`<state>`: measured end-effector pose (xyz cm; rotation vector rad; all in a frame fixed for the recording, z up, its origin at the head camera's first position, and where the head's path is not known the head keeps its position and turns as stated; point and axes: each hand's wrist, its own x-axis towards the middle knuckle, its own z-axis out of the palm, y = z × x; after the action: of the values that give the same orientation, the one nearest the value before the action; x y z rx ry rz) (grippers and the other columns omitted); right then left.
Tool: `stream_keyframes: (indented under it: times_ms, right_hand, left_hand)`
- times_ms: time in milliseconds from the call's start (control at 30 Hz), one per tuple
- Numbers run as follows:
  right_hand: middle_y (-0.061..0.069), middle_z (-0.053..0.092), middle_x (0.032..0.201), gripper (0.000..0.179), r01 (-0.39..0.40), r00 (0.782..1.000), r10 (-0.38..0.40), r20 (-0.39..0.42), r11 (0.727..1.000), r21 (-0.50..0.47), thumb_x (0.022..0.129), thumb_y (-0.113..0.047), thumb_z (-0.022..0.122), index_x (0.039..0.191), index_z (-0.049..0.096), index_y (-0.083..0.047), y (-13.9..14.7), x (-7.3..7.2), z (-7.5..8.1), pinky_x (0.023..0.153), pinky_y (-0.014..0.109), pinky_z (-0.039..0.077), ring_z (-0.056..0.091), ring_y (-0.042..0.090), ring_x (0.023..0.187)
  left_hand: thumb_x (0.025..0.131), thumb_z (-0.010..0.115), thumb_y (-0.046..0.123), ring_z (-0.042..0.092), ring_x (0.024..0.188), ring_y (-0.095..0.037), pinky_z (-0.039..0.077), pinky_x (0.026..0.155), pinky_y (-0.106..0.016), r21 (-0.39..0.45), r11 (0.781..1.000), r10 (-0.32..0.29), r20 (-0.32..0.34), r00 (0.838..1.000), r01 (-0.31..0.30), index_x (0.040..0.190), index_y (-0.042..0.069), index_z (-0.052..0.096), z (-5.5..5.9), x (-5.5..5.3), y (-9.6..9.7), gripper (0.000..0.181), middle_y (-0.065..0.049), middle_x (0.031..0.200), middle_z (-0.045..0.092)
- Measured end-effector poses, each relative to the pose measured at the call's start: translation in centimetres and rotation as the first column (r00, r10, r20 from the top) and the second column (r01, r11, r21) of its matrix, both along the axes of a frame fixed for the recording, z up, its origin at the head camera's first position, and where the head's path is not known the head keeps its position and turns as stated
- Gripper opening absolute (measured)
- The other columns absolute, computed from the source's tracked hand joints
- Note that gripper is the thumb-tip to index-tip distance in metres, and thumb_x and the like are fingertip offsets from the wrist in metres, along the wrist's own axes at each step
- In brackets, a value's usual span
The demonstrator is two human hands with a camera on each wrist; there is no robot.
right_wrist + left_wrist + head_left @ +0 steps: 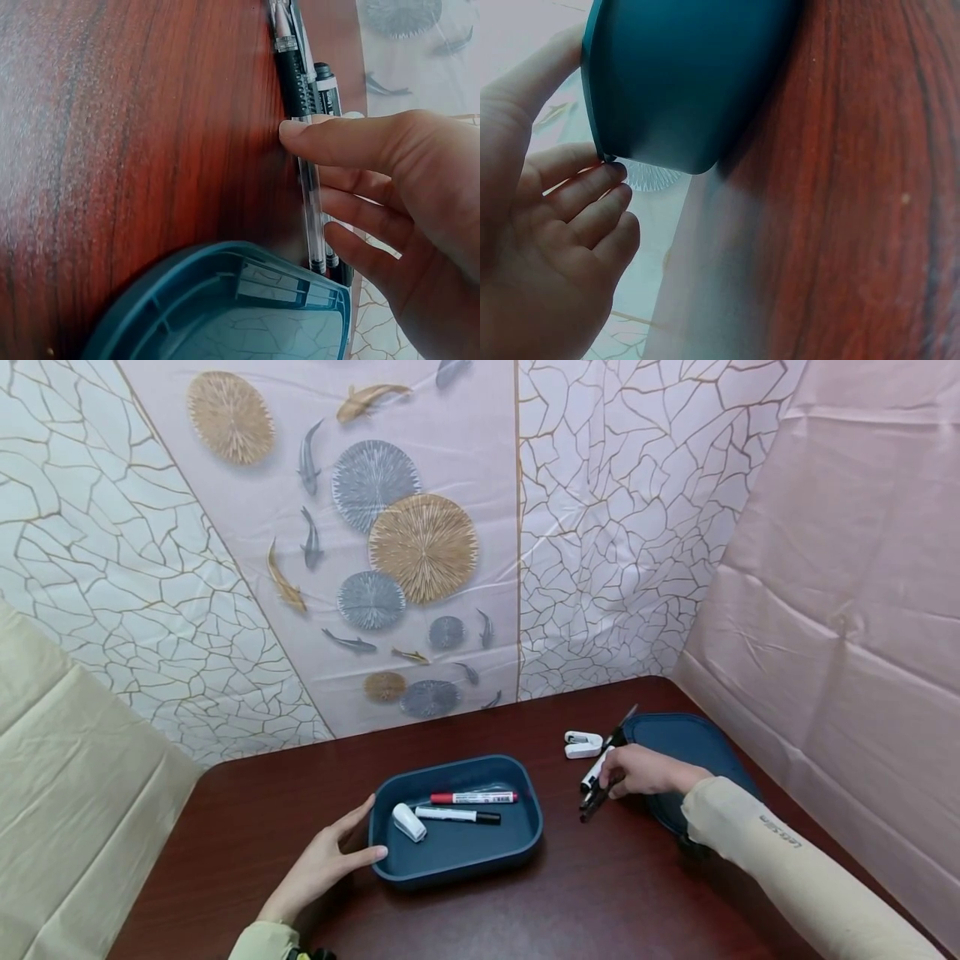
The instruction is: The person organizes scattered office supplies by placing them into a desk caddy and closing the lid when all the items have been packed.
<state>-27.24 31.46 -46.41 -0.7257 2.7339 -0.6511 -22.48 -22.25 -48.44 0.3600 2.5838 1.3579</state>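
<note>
My left hand (326, 860) grips the left end of a dark blue open box (457, 870), thumb and fingers at its rim. Inside the box lie a red-capped marker (480, 797), a black-capped marker (450, 814) and a small white stapler (408, 822). At the right, my right hand (648, 770) pinches a clear-barrelled pen (289, 75) with a black grip between thumb and fingers. Beside this pen is another black-and-white marker (596, 770), partly hidden by the hand in the right wrist view. A second white stapler (583, 744) lies just beyond.
A dark blue lid (678, 739) lies on the brown table (600, 893) under and behind my right forearm. Near the lid's far left edge, a thin dark pen-like thing (626, 720) shows. Patterned cloth (420, 527) hangs behind the table.
</note>
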Motion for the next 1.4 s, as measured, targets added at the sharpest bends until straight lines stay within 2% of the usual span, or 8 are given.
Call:
stream_keyframes:
  times_ms: [467,1033,1400]
  right_hand:
    - [-0.006,0.064,0.087,0.010,-0.030,0.999,0.032,0.021,0.998,-0.055,0.085,-0.011,0.080,0.092,0.073,-0.014,-0.48,0.08,0.04,0.066,0.025,0.048,0.055,0.007,0.073]
    - [-0.009,0.062,0.083,0.007,-0.081,0.995,0.084,0.045,0.994,-0.071,0.090,-0.017,0.077,0.097,0.074,-0.018,-0.24,-0.19,-0.38,0.067,0.026,0.047,0.055,0.007,0.073]
    - [-0.005,0.063,0.080,0.008,-0.075,0.991,0.088,0.100,0.989,-0.125,0.094,-0.017,0.072,0.101,0.075,-0.015,-0.32,0.10,-0.24,0.065,0.026,0.046,0.056,0.011,0.070]
  left_hand:
    - [0.084,0.081,0.041,0.030,0.147,-0.037,0.027,0.115,-0.061,-0.013,1.000,0.003,-0.015,1.000,-0.003,0.157,0.026,0.039,-0.37,0.07,0.08,0.085,-0.007,0.159,0.038]
    - [0.085,0.081,0.041,0.029,0.148,-0.037,0.027,0.115,-0.060,-0.016,1.000,-0.009,-0.021,1.000,0.008,0.157,0.026,0.038,-0.21,0.13,0.01,0.085,-0.008,0.160,0.036]
    - [0.084,0.082,0.040,0.030,0.147,-0.037,0.027,0.115,-0.061,0.010,1.000,-0.016,-0.024,1.000,0.017,0.156,0.027,0.040,-0.22,0.17,-0.13,0.084,-0.008,0.160,0.036]
